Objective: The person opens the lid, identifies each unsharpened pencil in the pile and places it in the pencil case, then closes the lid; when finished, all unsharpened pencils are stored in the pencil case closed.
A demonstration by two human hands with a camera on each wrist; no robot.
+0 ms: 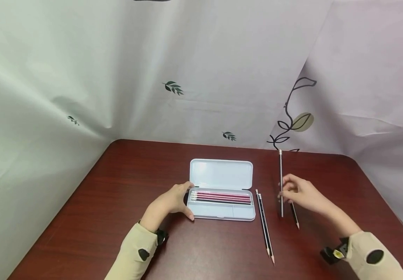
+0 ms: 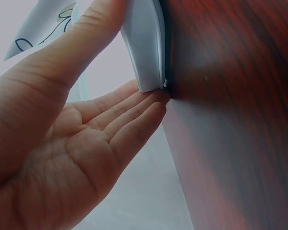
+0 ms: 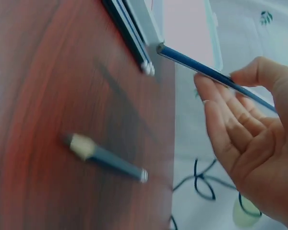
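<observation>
At its left end, the open white pencil case [image 1: 221,175] is gripped by my left hand [image 1: 174,199], thumb at the front edge and fingers near the hinge. The left wrist view shows fingertips touching the corner of the case [image 2: 143,52]. Several red and dark pencils [image 1: 220,196] lie in its back compartment. My right hand [image 1: 301,193] pinches a dark pencil [image 1: 280,167] between thumb and fingers, raised off the table right of the case. In the right wrist view this pencil [image 3: 197,65] looks blue, with one end pointing toward the case.
Two dark pencils [image 1: 265,225] lie side by side on the table, just right of the case. Another sharpened pencil [image 1: 294,215] lies below my right hand. The dark red wooden table [image 1: 127,175] ends at a white patterned curtain [image 1: 145,109].
</observation>
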